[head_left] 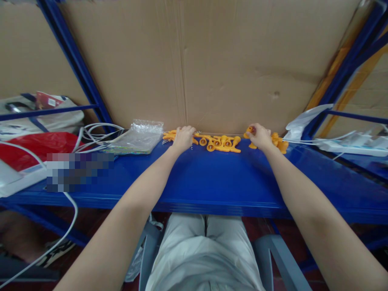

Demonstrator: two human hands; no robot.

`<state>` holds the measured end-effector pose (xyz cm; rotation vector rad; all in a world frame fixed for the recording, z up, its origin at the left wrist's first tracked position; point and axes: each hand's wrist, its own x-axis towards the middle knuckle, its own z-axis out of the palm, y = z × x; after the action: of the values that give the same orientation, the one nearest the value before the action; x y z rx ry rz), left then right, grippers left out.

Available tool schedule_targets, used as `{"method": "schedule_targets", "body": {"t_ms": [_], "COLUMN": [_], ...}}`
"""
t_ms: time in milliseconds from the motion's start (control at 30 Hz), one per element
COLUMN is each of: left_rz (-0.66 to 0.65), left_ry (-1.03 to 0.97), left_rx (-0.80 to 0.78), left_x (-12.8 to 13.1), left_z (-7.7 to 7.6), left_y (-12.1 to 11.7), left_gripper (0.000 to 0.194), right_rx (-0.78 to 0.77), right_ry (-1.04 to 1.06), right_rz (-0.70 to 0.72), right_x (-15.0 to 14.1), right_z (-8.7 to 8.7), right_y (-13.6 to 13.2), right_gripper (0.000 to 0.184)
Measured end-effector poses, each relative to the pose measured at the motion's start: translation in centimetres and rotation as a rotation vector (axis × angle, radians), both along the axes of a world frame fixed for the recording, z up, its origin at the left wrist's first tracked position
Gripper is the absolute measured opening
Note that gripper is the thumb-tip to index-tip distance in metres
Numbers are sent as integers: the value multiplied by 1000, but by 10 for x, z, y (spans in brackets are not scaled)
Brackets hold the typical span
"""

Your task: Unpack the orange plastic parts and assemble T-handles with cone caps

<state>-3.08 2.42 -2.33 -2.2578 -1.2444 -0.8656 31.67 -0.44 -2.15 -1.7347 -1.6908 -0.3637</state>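
Orange pieces are lying in a row along the far edge of the blue surface [212, 178], close to the cardboard [224, 68] that is rising behind them. The left pieces [168, 135] are sitting beside and partly under the left hand [183, 138], which is resting over them with its fingers curling down; I cannot tell whether it is gripping any of them. Tiny bits (too small to make out) are showing around this group. The middle pieces [224, 142] are lying loosely between the two hands, several of them showing round, hollow ends. On the right, the right hand [261, 136] is pinching an orange piece [247, 131] between thumb and fingers, while the right pieces [280, 143] are lying just beside that hand, partly hidden behind it.

Left of the left hand, a clear packet [138, 139] is lying flat, and white cables [98, 135] are looping next to it. Farther left, a red bag [36, 147] is lying in front of a cloth bag [18, 121]. At the far right, crumpled plastic [304, 122] is leaning near the blue post, and a white power strip [354, 148] is lying beyond it.
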Motion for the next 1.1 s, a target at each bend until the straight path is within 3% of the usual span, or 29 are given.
{"method": "schedule_targets", "body": {"t_ms": [300, 667, 933, 1100], "left_rz": [42, 188, 191, 223], "left_ry": [-11, 58, 30, 12], "left_rx": [-50, -139, -244, -390], "left_x": [3, 8, 7, 2], "left_z": [7, 13, 4, -5], "left_y": [-6, -16, -13, -6], "left_gripper": [23, 36, 43, 48], "right_rx": [-266, -299, -170, -301], "right_ry": [-139, -356, -364, -389], "right_rz": [-80, -180, -37, 92], "right_x": [-12, -13, -39, -63], "right_z": [-6, -9, 1, 8], "right_y": [-7, -14, -19, -22], "right_gripper": [33, 49, 43, 42]}}
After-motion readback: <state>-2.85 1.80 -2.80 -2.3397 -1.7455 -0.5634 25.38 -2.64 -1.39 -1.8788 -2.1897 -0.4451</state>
